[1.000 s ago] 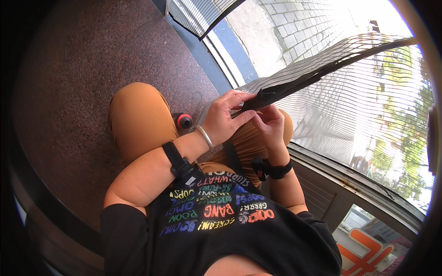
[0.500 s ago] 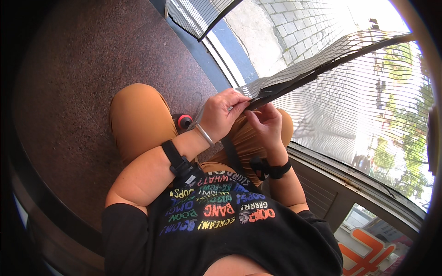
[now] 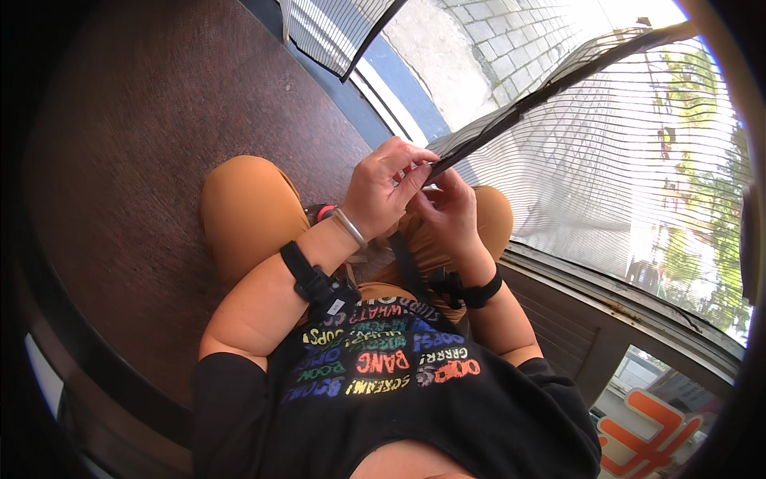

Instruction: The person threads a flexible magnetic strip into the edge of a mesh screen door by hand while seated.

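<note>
both hands pinch the near end of a dark mesh screen frame

left hand (image 3: 383, 195) fingers curl closed on the frame's corner, right hand (image 3: 451, 211) just beside, gripping below it; the screen frame (image 3: 550, 88) runs long, up and rightward away from the fingertips, toward the window.

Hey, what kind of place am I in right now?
Probably indoors by a large window or doorway, seated on a dark speckled floor. Both hands, left hand and right hand, grip a framed mesh screen; a sunlit brick wall and trees show outside.
</note>
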A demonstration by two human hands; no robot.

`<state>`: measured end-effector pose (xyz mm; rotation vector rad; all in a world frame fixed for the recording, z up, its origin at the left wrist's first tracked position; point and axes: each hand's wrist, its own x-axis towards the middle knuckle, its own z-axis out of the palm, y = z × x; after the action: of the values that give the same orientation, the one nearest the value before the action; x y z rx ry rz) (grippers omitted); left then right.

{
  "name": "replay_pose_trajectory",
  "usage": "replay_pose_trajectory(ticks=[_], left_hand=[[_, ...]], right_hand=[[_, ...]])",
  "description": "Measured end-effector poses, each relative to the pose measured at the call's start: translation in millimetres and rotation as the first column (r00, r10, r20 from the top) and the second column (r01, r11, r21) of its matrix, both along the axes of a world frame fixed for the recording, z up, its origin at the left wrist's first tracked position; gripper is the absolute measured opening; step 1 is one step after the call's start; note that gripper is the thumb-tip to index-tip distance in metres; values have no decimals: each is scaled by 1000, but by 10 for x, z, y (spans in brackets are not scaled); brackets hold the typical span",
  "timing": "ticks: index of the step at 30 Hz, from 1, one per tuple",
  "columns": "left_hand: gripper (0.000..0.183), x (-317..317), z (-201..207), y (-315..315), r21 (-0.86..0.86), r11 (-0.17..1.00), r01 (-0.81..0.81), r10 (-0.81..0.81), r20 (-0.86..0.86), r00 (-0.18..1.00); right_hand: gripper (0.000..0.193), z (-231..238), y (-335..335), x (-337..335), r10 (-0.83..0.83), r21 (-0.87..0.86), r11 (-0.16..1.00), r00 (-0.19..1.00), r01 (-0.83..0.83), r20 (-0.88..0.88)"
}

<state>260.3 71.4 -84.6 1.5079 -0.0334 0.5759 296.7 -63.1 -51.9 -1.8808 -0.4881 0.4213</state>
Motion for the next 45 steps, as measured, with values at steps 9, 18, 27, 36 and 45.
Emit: replay_pose_trajectory(ticks=[9, 18, 27, 36, 45], left_hand=[[12, -21, -25, 26, 158, 979, -126, 108, 118, 987], [12, -15, -22, 4, 163, 980, -113, 95, 115, 989], [12, -39, 68, 13, 204, 971, -121, 117, 34, 993], [9, -48, 55, 74, -119, 993, -10, -1, -86, 996], [22, -94, 286, 70, -351, 927, 135, -208, -179, 961]], right_hand=[[12, -171, -34, -1, -28, -21, 999, 997, 29, 72], [17, -106, -1, 32, -7, -61, 998, 989, 17, 148], [17, -42, 127, -83, 1, -63, 998, 957, 18, 289], [11, 429, 6, 176, 41, -115, 993, 914, 6, 404], [17, 1157, 117, 440, 39, -182, 983, 916, 38, 399]])
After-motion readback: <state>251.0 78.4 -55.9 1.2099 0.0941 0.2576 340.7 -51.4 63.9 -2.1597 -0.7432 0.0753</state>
